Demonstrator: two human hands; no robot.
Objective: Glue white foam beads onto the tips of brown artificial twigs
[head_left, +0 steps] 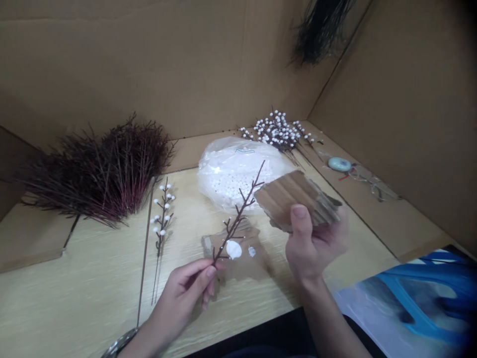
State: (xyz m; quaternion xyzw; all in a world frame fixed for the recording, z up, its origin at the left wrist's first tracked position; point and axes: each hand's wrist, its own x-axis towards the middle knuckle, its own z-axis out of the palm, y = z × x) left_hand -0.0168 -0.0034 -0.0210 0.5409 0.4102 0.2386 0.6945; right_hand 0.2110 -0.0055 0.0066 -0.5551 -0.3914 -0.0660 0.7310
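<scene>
My left hand is closed on the lower end of a dark brown twig, which slants up to the right and has small white specks on some tips. My right hand grips a torn piece of brown cardboard, thumb on its face. Below the twig lies another cardboard piece with a white blob and a smaller white spot. A plastic bag of white beads sits behind them. Left of my left hand lies a twig with white berries.
A large pile of dark bare twigs lies at the left. White-berried twigs are at the back. A pale blue oval object rests at the right. Dark strands hang above. Cardboard walls enclose the table.
</scene>
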